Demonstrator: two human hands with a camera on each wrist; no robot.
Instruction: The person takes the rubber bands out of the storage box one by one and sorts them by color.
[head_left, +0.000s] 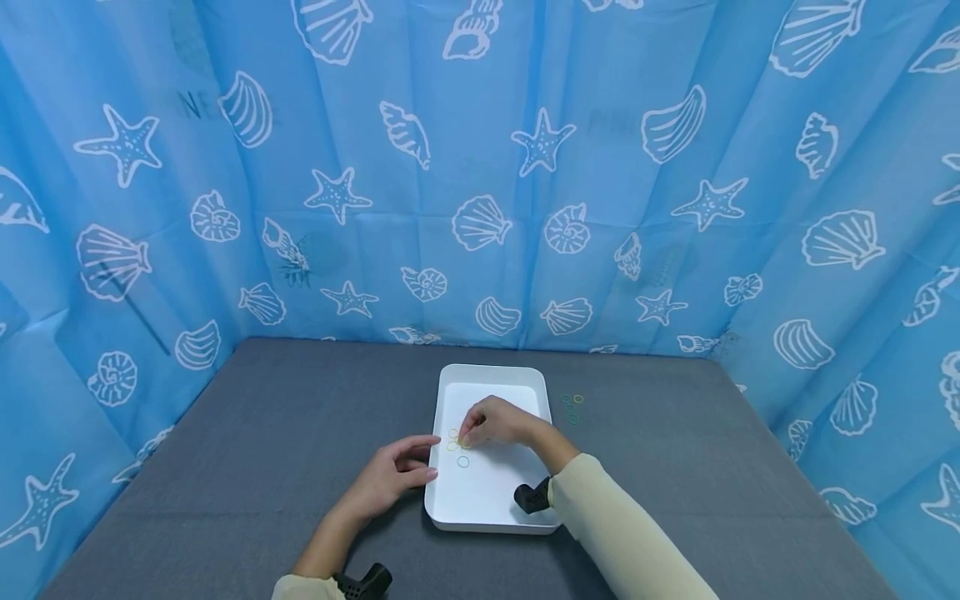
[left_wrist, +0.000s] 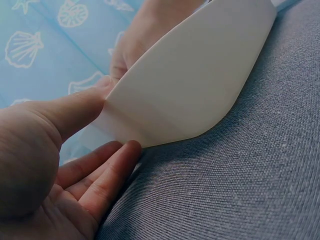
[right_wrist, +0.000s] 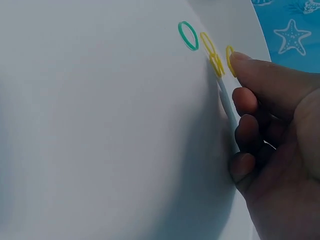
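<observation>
Two jobs: pinched a thin yellow rubber band [right_wrist: 228,56] between the right hand's [head_left: 497,422] closed fingers, inside the white rectangular plastic tray [head_left: 483,504]; touched the tray's side with the left hand's [head_left: 386,479] parted fingers. Risked snagging neighbouring yellow bands [right_wrist: 216,65] by pinching too low.

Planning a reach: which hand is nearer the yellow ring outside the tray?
Right. The right hand is over the tray, left of the yellow ring; the left hand is at the tray's left edge.

A bright blue curtain [head_left: 450,179] printed with white-outlined seashells [head_left: 482,222] and starfish [head_left: 543,142] (vertical folds [head_left: 531,258] run down it) hangs behind and along both sides of a flat tabletop covered in woven grey fabric [head_left: 337,387]. Soft light falls across both.
</observation>
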